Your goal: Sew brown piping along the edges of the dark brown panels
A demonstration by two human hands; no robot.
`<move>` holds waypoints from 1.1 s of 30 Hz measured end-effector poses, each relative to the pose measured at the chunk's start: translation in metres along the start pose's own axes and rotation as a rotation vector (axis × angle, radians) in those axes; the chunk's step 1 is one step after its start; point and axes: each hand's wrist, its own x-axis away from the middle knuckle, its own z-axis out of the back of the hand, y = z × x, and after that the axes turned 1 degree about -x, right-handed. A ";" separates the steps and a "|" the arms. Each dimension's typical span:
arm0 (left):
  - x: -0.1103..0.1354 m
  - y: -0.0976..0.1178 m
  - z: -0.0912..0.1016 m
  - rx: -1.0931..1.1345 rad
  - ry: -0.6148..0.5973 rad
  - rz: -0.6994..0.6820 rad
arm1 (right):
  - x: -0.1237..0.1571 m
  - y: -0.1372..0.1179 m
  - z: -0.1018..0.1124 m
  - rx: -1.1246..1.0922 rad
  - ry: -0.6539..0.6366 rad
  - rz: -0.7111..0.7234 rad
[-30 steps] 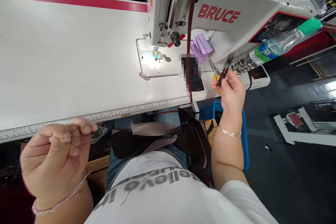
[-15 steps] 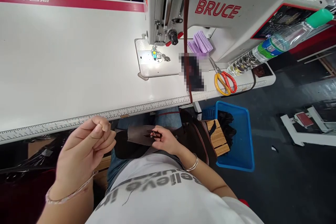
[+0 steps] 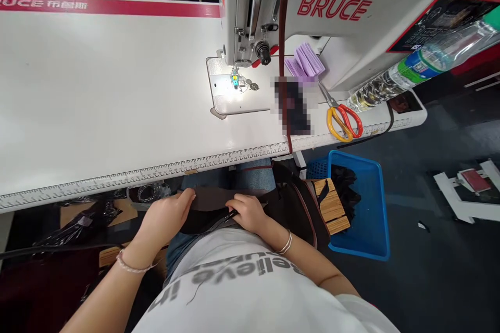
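Observation:
My left hand (image 3: 167,217) grips the edge of a dark brown leather piece (image 3: 211,202) lying across my lap. My right hand (image 3: 248,213) rests on the same leather, its fingers closed on a small dark tool (image 3: 230,215). Most of the tool is hidden by my fingers, so I cannot tell its exact kind. Beyond the hands, a long brown strap (image 3: 282,36) hangs down in front of the white BRUCE sewing machine (image 3: 332,8).
The white sewing table (image 3: 97,88) has a ruler along its front edge. Lilac paper slips (image 3: 307,61), red-and-yellow-handled scissors (image 3: 342,123) and a plastic water bottle (image 3: 410,75) lie at its right. A blue basket (image 3: 361,203) stands on the floor at right, holding dark material.
My left hand has come down from near the table edge onto the leather. My right hand has moved in beside it, still holding the tool. The view has shifted slightly.

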 end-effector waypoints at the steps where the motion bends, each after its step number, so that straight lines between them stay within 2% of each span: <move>1: 0.000 -0.002 -0.003 -0.056 -0.051 -0.002 | 0.000 0.001 0.000 0.018 0.004 -0.015; 4: -0.002 -0.005 -0.006 -0.144 -0.159 0.012 | -0.002 0.001 0.001 0.051 -0.018 -0.043; 8: -0.004 -0.005 -0.004 -0.141 -0.258 -0.004 | -0.005 0.001 0.005 0.052 -0.097 -0.055; 15: -0.002 -0.006 -0.001 0.019 -0.293 -0.053 | -0.006 0.000 0.007 0.012 -0.119 -0.122; 21: -0.006 -0.008 -0.002 0.153 -0.374 -0.074 | -0.010 0.002 0.002 -0.022 -0.065 -0.140; 26: -0.008 -0.014 -0.003 0.130 -0.412 -0.074 | -0.011 0.003 0.003 -0.060 -0.037 -0.139; 33: -0.007 -0.015 0.003 0.153 -0.430 -0.083 | -0.016 -0.003 0.009 -0.252 -0.027 -0.198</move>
